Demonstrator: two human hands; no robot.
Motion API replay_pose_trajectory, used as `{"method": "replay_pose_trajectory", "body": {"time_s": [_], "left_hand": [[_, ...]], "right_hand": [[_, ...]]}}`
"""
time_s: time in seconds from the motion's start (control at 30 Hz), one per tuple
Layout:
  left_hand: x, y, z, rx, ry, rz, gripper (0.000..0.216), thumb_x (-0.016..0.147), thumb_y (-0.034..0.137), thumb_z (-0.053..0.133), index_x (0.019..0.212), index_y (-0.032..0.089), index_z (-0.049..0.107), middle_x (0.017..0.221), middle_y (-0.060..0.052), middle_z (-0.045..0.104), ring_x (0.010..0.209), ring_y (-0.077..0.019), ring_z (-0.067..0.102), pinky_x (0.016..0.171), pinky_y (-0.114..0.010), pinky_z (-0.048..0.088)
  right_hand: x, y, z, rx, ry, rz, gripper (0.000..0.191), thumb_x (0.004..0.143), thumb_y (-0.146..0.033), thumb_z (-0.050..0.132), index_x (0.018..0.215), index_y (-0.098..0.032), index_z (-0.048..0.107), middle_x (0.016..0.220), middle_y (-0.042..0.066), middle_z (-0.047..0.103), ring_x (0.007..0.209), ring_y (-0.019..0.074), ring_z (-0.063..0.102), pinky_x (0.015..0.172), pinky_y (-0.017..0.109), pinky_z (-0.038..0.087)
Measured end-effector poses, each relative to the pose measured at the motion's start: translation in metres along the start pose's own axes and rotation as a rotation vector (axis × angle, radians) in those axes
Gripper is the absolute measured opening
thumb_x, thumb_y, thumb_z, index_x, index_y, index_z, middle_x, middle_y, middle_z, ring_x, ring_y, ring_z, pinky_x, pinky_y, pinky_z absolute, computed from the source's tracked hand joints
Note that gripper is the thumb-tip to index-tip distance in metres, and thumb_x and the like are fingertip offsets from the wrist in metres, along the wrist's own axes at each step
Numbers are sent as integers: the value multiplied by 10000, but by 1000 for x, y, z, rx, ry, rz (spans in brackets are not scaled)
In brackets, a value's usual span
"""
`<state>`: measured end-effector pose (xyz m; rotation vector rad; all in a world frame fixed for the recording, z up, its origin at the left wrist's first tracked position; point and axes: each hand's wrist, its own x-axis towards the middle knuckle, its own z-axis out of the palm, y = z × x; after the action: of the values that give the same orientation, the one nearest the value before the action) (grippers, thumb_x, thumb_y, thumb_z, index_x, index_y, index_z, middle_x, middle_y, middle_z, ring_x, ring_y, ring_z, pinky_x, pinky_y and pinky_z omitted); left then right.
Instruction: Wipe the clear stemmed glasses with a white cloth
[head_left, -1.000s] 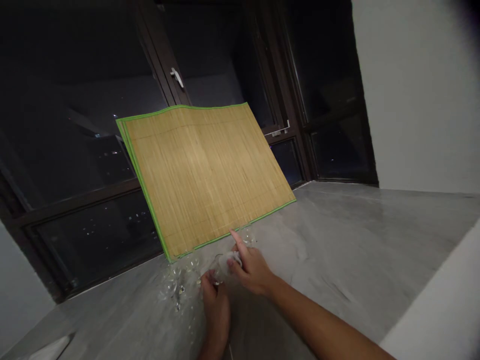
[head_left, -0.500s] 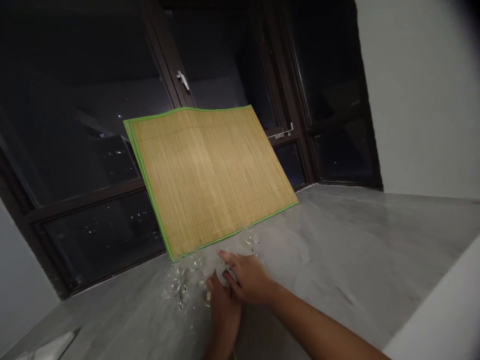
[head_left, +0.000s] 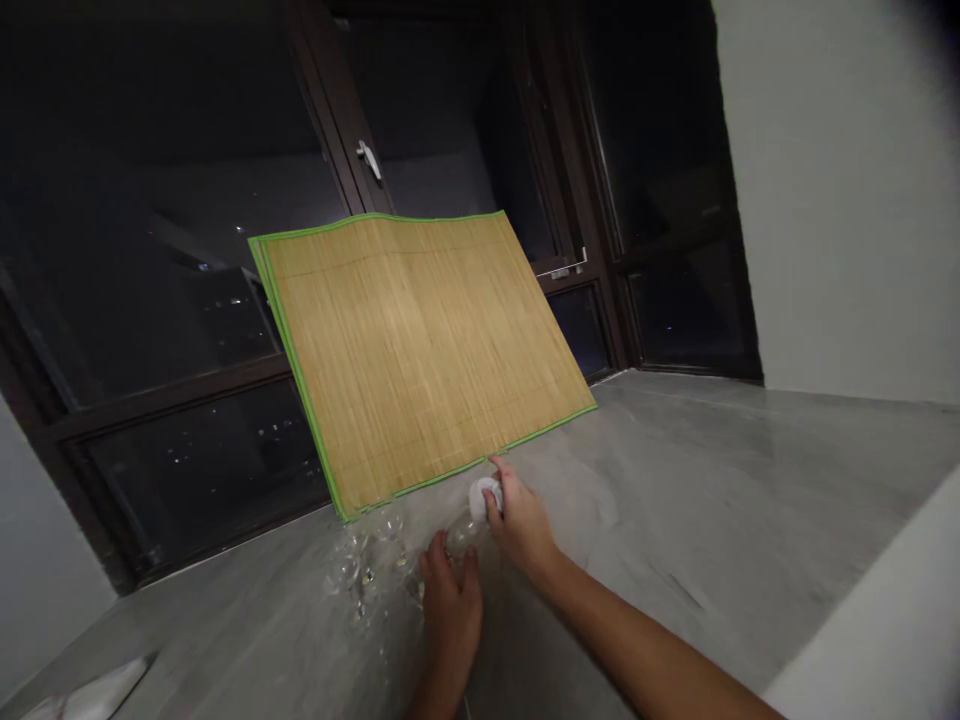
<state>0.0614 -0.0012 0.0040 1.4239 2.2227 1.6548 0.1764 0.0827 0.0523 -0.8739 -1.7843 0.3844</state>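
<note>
My right hand [head_left: 517, 520] is closed on a small white wad, perhaps a cloth or tissue [head_left: 484, 496], pressed against a clear glass [head_left: 457, 535]. My left hand [head_left: 450, 605] is wrapped round the lower part of that glass, just above the grey marble counter [head_left: 675, 500]. Several other clear glasses [head_left: 364, 565] stand on the counter to the left of my hands. A bamboo mat with a green border [head_left: 420, 345] leans against the dark window right behind them.
A dark window with brown frames [head_left: 187, 380] and a white handle [head_left: 369, 158] runs along the counter's back edge. A white wall [head_left: 847, 200] rises at the right. Something pale and flat [head_left: 97, 690] lies at the counter's near left corner.
My right hand has moved up and to the right with the white wad, toward the mat's lower edge. My left hand has stayed low on the glass.
</note>
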Motion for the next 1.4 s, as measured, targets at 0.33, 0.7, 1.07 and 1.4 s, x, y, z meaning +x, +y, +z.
{"method": "replay_pose_trajectory", "body": {"time_s": [0.33,0.7,1.07,1.4], "left_hand": [[1,-1,-4,2,-2,52,521,886,441,464,1319,152,447,1239,-158,510,1181,-276,526,991,-405,429],[0,1,-4,-7,-14,95,486,865,414,520,1289,177,503,1189,-124,545,1112,-252,562,956,-357,436],[2,-3,-7,72,29,129,449,895,405,478,1272,163,506,1137,-128,544,1073,-263,574,928,-382,451],[5,0,-14,192,-37,142,442,921,401,461,1302,180,494,1182,-124,529,1052,-262,592,890,-362,456]], "right_hand": [[2,7,14,489,-180,22,388,897,-284,482,1276,-202,503,817,-18,611,746,154,575,752,280,457],[0,19,24,390,-132,-46,576,840,-104,376,1410,-174,332,1113,76,562,1068,187,545,993,358,421],[1,18,11,203,-226,-167,466,858,-94,461,1311,-200,495,851,14,639,761,159,592,757,275,450],[5,20,-9,124,-508,-277,778,688,-79,594,1431,-192,393,1006,47,678,904,193,630,790,270,451]]}}
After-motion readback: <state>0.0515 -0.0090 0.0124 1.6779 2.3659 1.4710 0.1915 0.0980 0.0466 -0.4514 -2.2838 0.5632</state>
